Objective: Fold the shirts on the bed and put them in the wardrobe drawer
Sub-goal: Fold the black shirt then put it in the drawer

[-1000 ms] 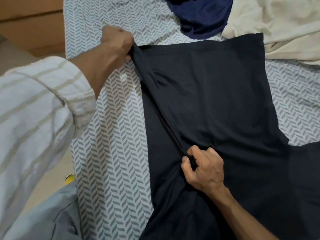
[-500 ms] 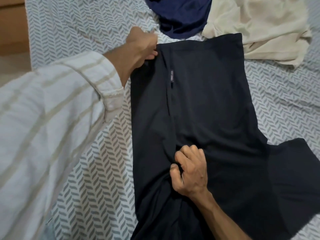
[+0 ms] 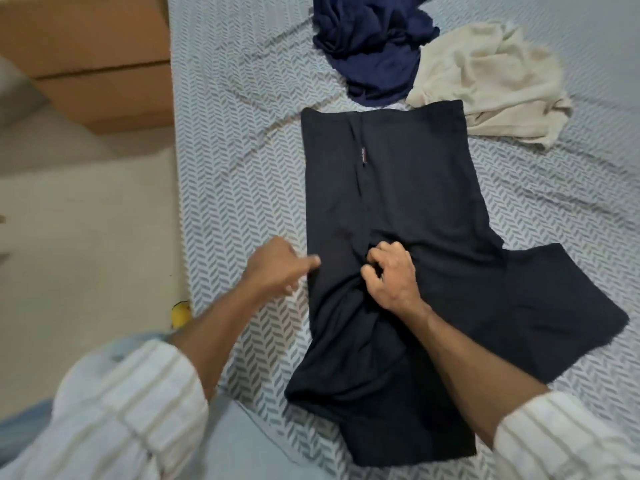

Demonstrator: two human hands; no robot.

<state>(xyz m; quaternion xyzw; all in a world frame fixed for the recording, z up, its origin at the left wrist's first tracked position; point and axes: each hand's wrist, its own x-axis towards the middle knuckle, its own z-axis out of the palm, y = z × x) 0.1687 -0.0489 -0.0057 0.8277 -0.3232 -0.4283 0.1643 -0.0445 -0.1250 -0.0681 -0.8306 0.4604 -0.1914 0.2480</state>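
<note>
Shirts (image 3: 408, 202) lie on herringbone-patterned bed (image 3: 235, 168).

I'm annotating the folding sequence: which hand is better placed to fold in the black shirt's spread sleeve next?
Probably the right hand: the sleeve spreads on its side of the black shirt. It pinches the middle, though. The left hand is free but across the shirt.

The left hand (image 3: 277, 268) reaches forward from a rolled striped sleeve (image 3: 138, 403), blurred, forefinger out, the other fingers loosely bent and holding nothing. The right hand (image 3: 393, 277) lies knuckles up, wrist bent, its curled fingers (image 3: 375, 258) pinching a bunch of the black shirt (image 3: 408, 188). Both forearms are bare.
</note>
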